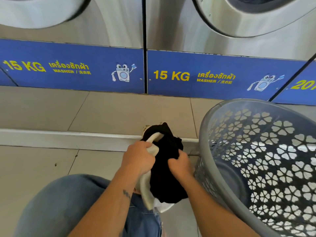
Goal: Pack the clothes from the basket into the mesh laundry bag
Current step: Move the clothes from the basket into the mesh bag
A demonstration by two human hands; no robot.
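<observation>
The grey round plastic laundry basket (204,134) is one shade all over, and its wall is pierced by a repeating pattern of four-petalled flower cut-outs. The black bunched fabric garment (167,170) is a solid, even colour. The cream soft cloth (153,149) around it is plain, and a white scrap of fabric (164,207) shows beneath. The light-blue denim trousers (59,202) look faded. The beige square floor tiles (119,113) have thin dark joints and are crossed by a white step edge (51,136). The silvery steel washing-machine fronts (119,28) stand above a royal-blue base panel (102,62), which carries bold yellow lettering (171,75) and a white and pale-blue cartoon washer (122,73).
</observation>
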